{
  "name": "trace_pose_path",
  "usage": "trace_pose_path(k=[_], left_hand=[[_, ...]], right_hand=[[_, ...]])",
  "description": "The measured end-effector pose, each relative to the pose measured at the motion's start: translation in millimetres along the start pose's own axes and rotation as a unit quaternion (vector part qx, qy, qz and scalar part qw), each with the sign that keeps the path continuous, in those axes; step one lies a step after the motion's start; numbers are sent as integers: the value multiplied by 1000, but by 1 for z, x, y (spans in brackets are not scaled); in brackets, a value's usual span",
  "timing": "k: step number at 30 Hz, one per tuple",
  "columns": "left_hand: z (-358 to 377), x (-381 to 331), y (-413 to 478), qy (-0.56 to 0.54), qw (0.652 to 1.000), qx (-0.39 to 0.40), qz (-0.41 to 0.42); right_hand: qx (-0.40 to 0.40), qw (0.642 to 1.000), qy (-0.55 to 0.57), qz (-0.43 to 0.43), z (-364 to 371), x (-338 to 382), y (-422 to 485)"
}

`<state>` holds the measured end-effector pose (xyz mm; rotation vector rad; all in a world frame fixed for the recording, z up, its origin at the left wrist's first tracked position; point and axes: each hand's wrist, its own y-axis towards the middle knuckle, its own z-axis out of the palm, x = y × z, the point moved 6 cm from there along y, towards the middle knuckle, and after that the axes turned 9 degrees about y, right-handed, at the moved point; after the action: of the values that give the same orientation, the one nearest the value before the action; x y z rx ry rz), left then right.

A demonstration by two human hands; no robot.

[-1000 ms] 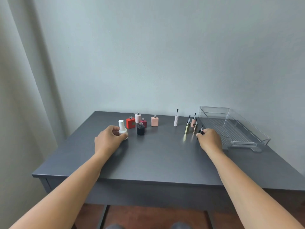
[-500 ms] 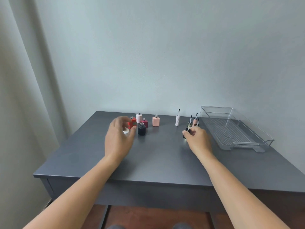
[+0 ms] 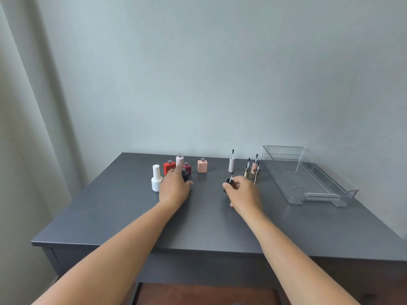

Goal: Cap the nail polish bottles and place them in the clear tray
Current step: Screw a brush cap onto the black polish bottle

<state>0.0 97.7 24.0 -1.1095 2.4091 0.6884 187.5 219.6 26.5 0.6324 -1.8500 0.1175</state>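
Left of centre, the white bottle [image 3: 156, 178] stands already capped on the grey table [image 3: 204, 221]. Just right of it your left hand [image 3: 175, 188] wraps fingers around the black bottle [image 3: 185, 174], thumb on its right side; neck open, pointing up. Behind it stand the red bottle [image 3: 169, 167], pale pink bottle [image 3: 179, 160] and dark red bottle [image 3: 187, 168], all uncapped; the peach bottle [image 3: 202, 165] sits apart to the right.

Centre frame, your right hand [image 3: 243, 193] pinches the black cap [image 3: 229, 183] with fingertips, brush tilted up. Flip it brush-down, probably over the black bottle's neck. Keep the bottle flat and steady, feed the brush straight in, twist until snug. Watch your left knuckles, they're close to the red bottle.

Right of that, four spare caps [image 3: 252, 171] stand brush-up. Far right, the clear tray [image 3: 330, 194] holds no bottles yet.
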Motion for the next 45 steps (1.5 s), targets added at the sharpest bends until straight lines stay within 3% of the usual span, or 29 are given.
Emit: trace_pose_path(k=[9,15,22,35,45], left_hand=[[-2,-3,-11,-33,999,-18,25],[-3,-19,-26,-122,991,3,55],[2,-10,-35,-166,985,24,38],[-2,-13,-38,-166,985,5,49],[-2,-19,-39,-89,991,-21,103]], right_hand=[[9,1000,-6,-21,4,4,2],[56,990,128,0,13,12,2],[36,972,233,-16,4,15,2],[22,983,177,-39,7,11,-3],[44,986,146,-75,12,16,-1]])
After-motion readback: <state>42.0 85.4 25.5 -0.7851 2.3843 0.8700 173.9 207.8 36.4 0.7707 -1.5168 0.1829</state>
